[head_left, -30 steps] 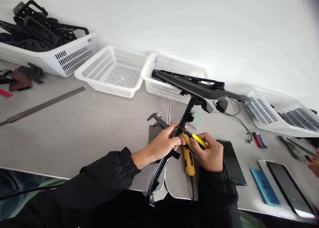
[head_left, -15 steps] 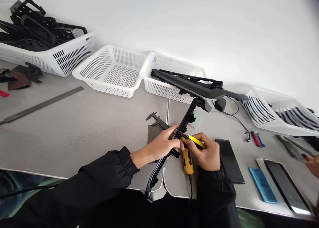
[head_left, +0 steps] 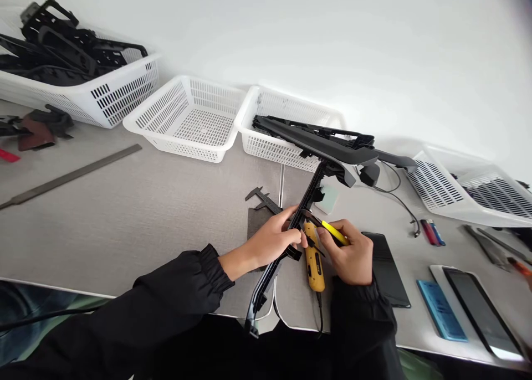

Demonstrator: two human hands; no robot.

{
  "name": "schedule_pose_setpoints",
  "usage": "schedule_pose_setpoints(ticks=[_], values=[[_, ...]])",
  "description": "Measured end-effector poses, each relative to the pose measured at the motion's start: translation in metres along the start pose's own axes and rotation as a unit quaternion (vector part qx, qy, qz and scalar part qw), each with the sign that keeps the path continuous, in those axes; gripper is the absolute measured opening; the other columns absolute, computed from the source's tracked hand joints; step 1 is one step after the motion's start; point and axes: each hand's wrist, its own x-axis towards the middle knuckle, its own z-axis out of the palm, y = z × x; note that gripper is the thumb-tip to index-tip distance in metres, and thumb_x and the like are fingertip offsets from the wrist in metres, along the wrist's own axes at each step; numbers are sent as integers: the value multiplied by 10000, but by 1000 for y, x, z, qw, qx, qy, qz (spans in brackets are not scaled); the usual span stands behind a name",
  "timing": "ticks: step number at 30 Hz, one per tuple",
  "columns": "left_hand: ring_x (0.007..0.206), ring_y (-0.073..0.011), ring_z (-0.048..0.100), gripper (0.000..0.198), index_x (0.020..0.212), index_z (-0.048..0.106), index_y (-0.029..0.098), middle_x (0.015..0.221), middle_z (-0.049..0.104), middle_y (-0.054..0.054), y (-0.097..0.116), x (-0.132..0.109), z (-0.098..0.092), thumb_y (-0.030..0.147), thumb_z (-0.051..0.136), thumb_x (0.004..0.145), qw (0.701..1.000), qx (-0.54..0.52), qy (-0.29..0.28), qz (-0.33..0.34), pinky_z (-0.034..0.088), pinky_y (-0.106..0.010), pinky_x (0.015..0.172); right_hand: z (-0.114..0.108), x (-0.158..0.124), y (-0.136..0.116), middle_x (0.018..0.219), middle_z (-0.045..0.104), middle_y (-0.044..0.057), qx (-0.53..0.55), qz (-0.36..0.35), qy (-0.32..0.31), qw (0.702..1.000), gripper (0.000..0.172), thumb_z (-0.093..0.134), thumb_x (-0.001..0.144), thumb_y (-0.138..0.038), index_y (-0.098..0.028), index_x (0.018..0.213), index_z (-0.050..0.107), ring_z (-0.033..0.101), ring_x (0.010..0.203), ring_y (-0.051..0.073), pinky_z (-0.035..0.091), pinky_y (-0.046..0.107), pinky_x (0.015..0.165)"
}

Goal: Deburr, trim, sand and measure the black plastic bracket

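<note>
Left fingers (head_left: pixel 294 236) are gripping the black plastic strip (head_left: pixel 311 193), right fingers (head_left: pixel 328 244) the yellow utility knife (head_left: pixel 334 233). Control is demanding light pressure, blade (head_left: pixel 314 220) clear of left fingers.

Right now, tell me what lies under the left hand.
Part of a dark grey sheet and part of a caliper show beneath the left hand; whatever the hand and the black strip it grips cover is hidden.

Readable text — none | yellow tool (head_left: pixel 312 262): marking (head_left: pixel 318 266) — too small
</note>
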Motion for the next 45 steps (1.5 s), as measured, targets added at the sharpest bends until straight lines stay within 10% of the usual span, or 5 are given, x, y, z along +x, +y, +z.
schedule_pose_setpoints(ticks=[32,45], values=[[750,-168,595,678,1481,595,147,825,709,-7,-1,3,-10,218,616,807,998,56,23,11,473,-312,764,3,9,-14,759,781,30,36,-27,-38,998,256,718,933,-463,-243,804,730,663,673,219,493,340,671],[628,-130,594,653,1442,570,174,921,717,-21,-3,-4,-16,240,616,794,998,43,36,-27,464,-229,504,12,12,-13,825,788,26,49,-65,-47,996,169,714,960,-359,-225,857,724,694,724,206,492,335,726]])
